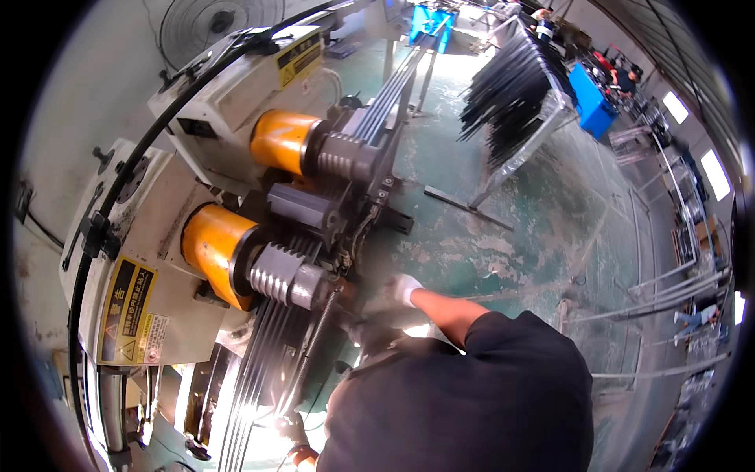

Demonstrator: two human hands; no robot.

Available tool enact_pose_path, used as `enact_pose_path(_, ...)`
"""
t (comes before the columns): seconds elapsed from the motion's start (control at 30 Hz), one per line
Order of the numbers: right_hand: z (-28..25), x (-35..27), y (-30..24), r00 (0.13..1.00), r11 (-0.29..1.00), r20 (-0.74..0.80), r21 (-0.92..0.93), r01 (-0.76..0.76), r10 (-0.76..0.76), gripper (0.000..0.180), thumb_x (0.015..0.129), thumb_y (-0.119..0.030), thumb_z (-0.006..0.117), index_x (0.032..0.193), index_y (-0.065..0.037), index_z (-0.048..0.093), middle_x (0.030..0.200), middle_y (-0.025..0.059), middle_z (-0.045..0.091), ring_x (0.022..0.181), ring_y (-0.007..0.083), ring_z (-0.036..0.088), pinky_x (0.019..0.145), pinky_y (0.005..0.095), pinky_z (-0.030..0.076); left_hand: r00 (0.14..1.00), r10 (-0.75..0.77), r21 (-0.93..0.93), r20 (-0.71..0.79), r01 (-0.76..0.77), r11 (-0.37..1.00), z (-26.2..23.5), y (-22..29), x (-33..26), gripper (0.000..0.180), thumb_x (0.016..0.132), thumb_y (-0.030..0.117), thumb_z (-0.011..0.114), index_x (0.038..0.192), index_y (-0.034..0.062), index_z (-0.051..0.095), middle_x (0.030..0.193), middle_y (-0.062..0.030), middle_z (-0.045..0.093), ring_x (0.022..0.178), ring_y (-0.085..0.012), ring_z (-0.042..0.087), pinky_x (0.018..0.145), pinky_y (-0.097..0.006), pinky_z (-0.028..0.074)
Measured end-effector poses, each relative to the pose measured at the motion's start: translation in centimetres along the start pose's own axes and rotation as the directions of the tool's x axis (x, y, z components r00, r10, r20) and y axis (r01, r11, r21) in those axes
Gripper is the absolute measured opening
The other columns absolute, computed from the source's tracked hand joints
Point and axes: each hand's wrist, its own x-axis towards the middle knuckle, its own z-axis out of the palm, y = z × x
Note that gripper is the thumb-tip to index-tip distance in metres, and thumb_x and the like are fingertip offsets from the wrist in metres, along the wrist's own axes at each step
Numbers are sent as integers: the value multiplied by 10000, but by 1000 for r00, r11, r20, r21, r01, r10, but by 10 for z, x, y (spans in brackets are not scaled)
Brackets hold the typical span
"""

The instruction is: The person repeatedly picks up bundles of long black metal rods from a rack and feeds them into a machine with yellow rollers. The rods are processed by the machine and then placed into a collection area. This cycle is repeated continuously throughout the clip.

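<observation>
My left hand [292,429], in a dark-looking glove, is low in the view beside a row of long metal strips [250,393]. It appears closed around the lower end of a metal tube [313,346], though glare washes out part of the fingers. That tube slants up toward a ridged steel roller [287,277] with an orange collar [219,253]. My right hand [403,289], in a white glove, reaches out to the right of the rollers. Motion smears its fingers, so whether it holds anything is unclear. My dark-sleeved torso covers the lower middle.
Cream machine housings [130,275] with warning labels stand at left, crossed by a black cable [141,149]. A second orange collar [289,141] sits farther back. A rack of black tubes [515,90], blue bins [591,102] and other people [627,79] are beyond. A metal bar [468,208] lies on the floor.
</observation>
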Motion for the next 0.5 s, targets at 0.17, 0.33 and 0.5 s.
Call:
enact_pose_path(0.17,44,-77,93,992,988,114,-150,-29,47,445,965,-438,617,1074,-46,798,1126,248,750,1040,440,712,888,489,557,997,-80,-264,7,78,961,-3,-40,46,481,1027,339,636,1402,44,574,1298,-132,633,1184,-295,623,993,-450,561)
enact_pose_path(0.33,58,-135,154,973,948,164,-298,-111,165,460,926,-391,605,1116,-15,789,1221,254,728,1143,452,686,979,491,536,991,-134,-379,11,128,917,19,-13,21,494,1053,386,575,1427,64,561,1336,-135,624,1200,-284,625,1010,-435,566)
enact_pose_path(0.5,48,-134,174,984,951,95,-284,-119,152,467,936,-399,577,1147,-44,796,1220,243,734,1130,439,696,972,481,550,995,-95,-464,-14,77,883,23,0,6,513,1079,433,514,1453,83,549,1375,-137,615,1215,-273,627,1027,-421,570)
